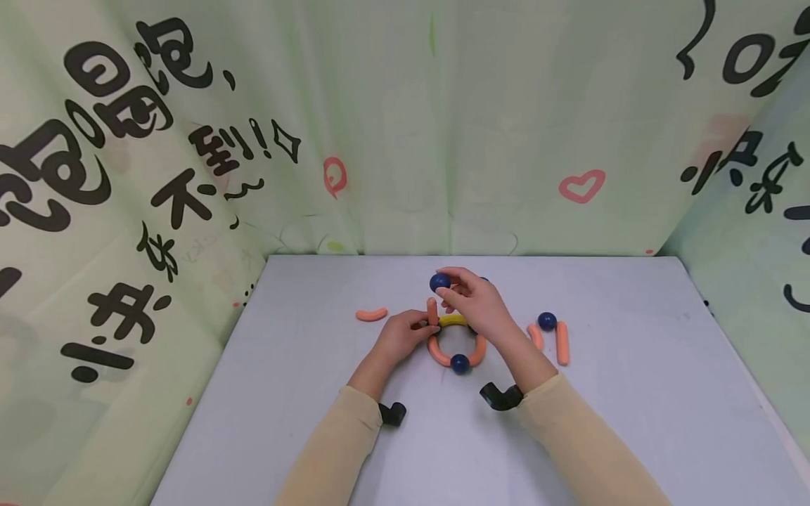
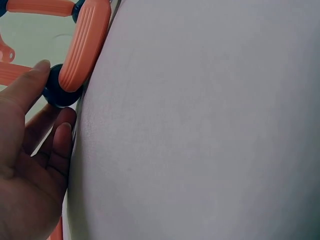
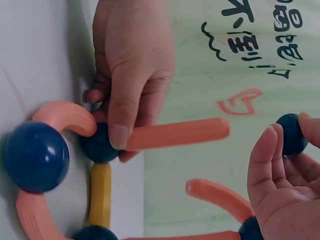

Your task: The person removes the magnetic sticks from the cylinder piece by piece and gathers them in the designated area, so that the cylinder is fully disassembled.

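Observation:
A ring of orange curved rods, a yellow rod and blue balls lies on the table. My left hand pinches the ring's back-left blue ball between thumb and fingers. From that ball an orange rod stands upright. My right hand holds a loose blue ball by thumb and fingertips, just above the upright rod's top and apart from it. On the ring's other back corner, partly behind my right hand, a second rod rises to a blue ball bearing a curved orange rod.
A curved orange rod lies to the left on the white table. At right lie a blue ball, a straight orange rod and another curved one. A printed curtain hangs behind and along both sides.

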`<act>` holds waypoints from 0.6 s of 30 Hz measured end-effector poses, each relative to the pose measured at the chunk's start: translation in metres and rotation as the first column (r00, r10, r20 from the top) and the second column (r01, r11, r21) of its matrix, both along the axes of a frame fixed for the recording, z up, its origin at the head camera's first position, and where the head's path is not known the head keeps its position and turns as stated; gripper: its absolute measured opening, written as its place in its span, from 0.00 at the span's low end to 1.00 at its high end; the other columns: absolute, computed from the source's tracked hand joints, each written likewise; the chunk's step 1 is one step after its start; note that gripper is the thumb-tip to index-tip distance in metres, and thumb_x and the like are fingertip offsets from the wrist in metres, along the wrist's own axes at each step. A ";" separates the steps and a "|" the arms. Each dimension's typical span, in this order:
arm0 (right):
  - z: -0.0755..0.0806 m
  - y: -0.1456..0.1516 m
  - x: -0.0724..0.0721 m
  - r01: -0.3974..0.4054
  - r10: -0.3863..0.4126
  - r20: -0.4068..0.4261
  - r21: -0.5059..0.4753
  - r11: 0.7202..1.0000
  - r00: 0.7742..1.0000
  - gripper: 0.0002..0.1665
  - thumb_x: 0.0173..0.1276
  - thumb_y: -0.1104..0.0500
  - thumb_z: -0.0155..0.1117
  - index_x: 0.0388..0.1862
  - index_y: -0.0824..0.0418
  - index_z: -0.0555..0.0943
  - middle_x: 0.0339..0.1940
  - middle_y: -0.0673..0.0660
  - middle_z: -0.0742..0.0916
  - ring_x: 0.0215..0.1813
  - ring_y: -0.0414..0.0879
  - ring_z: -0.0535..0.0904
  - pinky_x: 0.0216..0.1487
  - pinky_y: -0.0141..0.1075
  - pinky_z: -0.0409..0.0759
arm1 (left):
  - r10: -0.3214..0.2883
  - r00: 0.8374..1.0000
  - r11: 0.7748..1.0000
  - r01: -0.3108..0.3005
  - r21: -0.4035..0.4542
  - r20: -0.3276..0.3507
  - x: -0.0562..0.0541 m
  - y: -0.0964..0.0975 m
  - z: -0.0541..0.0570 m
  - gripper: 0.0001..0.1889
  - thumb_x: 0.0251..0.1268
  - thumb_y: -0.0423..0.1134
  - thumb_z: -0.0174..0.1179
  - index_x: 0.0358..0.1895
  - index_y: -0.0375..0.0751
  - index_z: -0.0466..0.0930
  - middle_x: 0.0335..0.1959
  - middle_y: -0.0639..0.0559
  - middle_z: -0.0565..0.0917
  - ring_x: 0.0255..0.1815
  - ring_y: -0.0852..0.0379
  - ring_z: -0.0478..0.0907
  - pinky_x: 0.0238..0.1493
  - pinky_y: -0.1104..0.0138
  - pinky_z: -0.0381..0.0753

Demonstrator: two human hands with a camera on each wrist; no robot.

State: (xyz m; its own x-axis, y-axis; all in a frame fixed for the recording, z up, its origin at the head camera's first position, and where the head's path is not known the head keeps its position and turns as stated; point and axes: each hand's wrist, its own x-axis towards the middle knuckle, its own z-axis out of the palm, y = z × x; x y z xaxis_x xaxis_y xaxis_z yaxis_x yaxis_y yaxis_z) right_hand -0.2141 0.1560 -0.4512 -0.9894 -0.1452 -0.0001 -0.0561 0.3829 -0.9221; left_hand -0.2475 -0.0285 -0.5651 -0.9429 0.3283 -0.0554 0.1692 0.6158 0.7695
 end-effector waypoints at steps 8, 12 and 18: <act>0.011 0.029 0.011 -0.006 0.006 -0.011 0.018 1.000 1.000 0.28 0.68 0.39 0.64 0.65 0.40 0.74 0.42 0.56 0.85 0.39 0.54 0.81 0.38 0.40 0.81 | 0.000 1.000 1.000 0.000 -0.021 0.018 0.001 0.000 0.001 0.15 0.63 0.57 0.64 0.52 0.66 0.85 0.49 0.61 0.85 0.52 0.59 0.79 0.58 0.58 0.78; 0.014 0.051 0.017 0.041 -0.040 -0.040 0.022 0.999 0.998 0.30 0.67 0.39 0.65 0.66 0.44 0.73 0.47 0.57 0.84 0.43 0.53 0.82 0.47 0.40 0.81 | 0.018 0.999 0.999 -0.017 -0.030 0.048 0.002 0.001 0.004 0.16 0.63 0.57 0.65 0.54 0.66 0.84 0.51 0.61 0.85 0.54 0.58 0.79 0.60 0.57 0.77; 0.009 0.092 0.027 0.158 -0.153 -0.059 0.079 0.984 0.986 0.32 0.70 0.39 0.62 0.69 0.48 0.72 0.51 0.57 0.83 0.46 0.51 0.78 0.43 0.29 0.81 | 0.038 0.997 0.999 -0.035 -0.042 0.066 0.003 0.002 0.001 0.17 0.63 0.57 0.65 0.55 0.66 0.84 0.53 0.60 0.84 0.56 0.57 0.78 0.61 0.56 0.77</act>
